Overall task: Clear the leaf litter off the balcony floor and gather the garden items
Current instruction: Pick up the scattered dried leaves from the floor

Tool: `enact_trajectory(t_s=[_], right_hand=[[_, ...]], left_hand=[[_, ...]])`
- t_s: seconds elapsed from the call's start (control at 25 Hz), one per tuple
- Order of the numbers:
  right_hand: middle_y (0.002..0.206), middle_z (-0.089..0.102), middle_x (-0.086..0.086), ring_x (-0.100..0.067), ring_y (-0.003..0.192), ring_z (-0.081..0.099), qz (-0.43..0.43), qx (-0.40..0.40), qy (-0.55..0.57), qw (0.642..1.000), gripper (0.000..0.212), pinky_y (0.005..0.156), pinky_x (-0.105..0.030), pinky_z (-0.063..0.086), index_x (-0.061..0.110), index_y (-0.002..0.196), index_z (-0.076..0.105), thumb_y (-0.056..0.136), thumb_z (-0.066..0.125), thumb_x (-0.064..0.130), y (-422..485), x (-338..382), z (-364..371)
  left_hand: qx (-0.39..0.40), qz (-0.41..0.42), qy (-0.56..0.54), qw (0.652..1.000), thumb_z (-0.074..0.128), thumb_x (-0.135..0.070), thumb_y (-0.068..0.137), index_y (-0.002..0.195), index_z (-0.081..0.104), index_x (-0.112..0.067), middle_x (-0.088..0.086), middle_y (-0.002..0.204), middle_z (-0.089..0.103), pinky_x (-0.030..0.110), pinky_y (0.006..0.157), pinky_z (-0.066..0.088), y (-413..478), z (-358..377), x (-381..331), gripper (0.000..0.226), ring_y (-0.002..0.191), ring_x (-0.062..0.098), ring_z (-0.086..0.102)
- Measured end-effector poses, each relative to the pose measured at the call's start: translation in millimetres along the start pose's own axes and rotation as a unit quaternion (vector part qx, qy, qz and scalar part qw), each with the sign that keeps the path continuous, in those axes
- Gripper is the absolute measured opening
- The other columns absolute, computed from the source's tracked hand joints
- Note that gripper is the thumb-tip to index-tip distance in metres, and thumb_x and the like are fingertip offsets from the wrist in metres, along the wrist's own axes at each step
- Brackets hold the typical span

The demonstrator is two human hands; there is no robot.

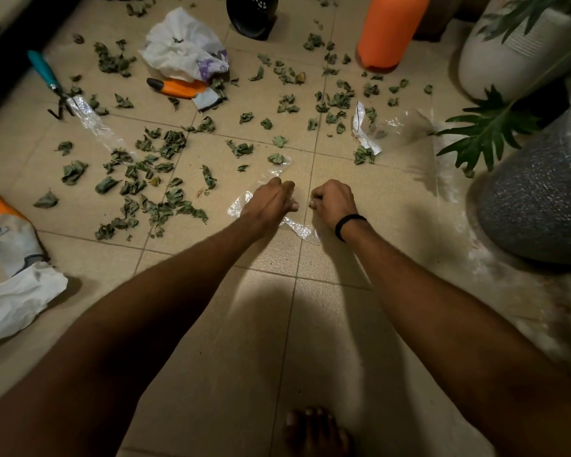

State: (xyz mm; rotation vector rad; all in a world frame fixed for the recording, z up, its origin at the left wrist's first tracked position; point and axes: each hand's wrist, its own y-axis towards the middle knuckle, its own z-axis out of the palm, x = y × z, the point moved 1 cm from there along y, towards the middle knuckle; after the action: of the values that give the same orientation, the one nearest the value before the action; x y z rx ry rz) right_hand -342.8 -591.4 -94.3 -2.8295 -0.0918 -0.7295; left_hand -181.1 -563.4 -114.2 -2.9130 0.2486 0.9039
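Two bare arms reach forward and down to a beige tiled floor. The left hand (271,201) is curled around a crumpled sheet of clear plastic (299,229) lying on the tiles. The right hand (332,202), with a black wristband (346,225), is a closed fist just beside it at the sheet's edge; I cannot tell whether it pinches the plastic.

Dry green leaves (145,159) are scattered across the far half of the floor, thickest to the left of the hands. Among them lie a small hand rake (47,74) with a teal handle, a crumpled white bag (185,44), an orange glove (178,89) touching that bag, and two more clear wrappers (396,127).

At the left edge are a second orange glove (0,225) and another white bag (17,301). The right edge is crowded by a grey speckled pot (541,206), a white planter (515,51) and a spreading plant leaf (488,130). At the far edge stand an orange bottle (389,31) and a black pot (251,14).

Bare tiles lie between the forearms, down to a bare foot (314,430).
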Motion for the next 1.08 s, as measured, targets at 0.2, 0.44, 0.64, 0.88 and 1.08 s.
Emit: enact_trajectory(t_s=[0.2, 0.44, 0.64, 0.88, 1.08], right_hand=[[0.105, 0.060, -0.012, -0.029, 0.094, 0.058, -0.097, 0.006, -0.127, 0.987, 0.020, 0.079, -0.037, 0.048, 0.006, 0.101, 0.069, 0.089, 0.053, 0.008, -1.4, 8.2, 18.3], [0.097, 0.058, -0.012, -0.026, 0.088, 0.057, -0.060, -0.030, -0.121, 0.990, 0.017, 0.075, -0.035, 0.051, 0.004, 0.094, 0.069, 0.089, 0.054, 0.000, -11.0, 9.1, 15.0], [0.077, 0.074, -0.011, -0.012, 0.060, 0.066, 0.229, -0.044, 0.268, 0.935, 0.006, 0.061, -0.025, 0.058, 0.004, 0.077, 0.073, 0.073, 0.071, 0.000, -6.8, -0.4, -3.3], [0.075, 0.070, -0.015, -0.021, 0.064, 0.072, 0.285, 0.005, 0.441, 0.851, 0.006, 0.079, -0.039, 0.061, -0.002, 0.078, 0.070, 0.078, 0.074, -0.007, -15.6, 7.9, -2.2], [0.056, 0.062, -0.004, -0.017, 0.059, 0.067, 0.191, 0.020, 0.271, 0.943, 0.006, 0.056, -0.027, 0.056, 0.005, 0.069, 0.070, 0.071, 0.069, 0.000, -24.6, 60.1, 9.8]], left_hand=[[-0.040, 0.072, 0.089, 0.993, 0.064, -0.025, 0.096, 0.085, 0.062, -0.006, 0.008, 0.086, 0.052, 0.030, 0.061, 0.038, 5.7, 5.7, 7.3, 0.022, 0.072, 0.020, 0.050], [-0.040, 0.027, 0.085, 0.995, 0.054, -0.010, 0.099, 0.095, 0.057, -0.004, 0.009, 0.094, 0.049, 0.034, 0.067, 0.041, 6.2, 8.6, 2.7, 0.008, 0.077, 0.021, 0.048], [-0.076, -0.136, -0.210, 0.965, 0.053, -0.008, 0.101, 0.101, 0.052, -0.008, -0.004, 0.085, 0.060, 0.011, 0.056, 0.047, 4.5, -27.4, 8.8, 0.002, 0.075, 0.008, 0.059], [-0.160, -0.271, -0.370, 0.874, 0.045, -0.007, 0.101, 0.107, 0.061, -0.010, 0.003, 0.087, 0.064, 0.022, 0.055, 0.042, -4.8, -65.0, 37.4, 0.018, 0.081, 0.017, 0.056], [-0.149, -0.243, -0.286, 0.915, 0.046, -0.042, 0.104, 0.087, 0.067, -0.004, -0.007, 0.057, 0.051, 0.019, 0.047, 0.033, -38.0, -76.7, 56.7, 0.047, 0.043, -0.001, 0.045]])
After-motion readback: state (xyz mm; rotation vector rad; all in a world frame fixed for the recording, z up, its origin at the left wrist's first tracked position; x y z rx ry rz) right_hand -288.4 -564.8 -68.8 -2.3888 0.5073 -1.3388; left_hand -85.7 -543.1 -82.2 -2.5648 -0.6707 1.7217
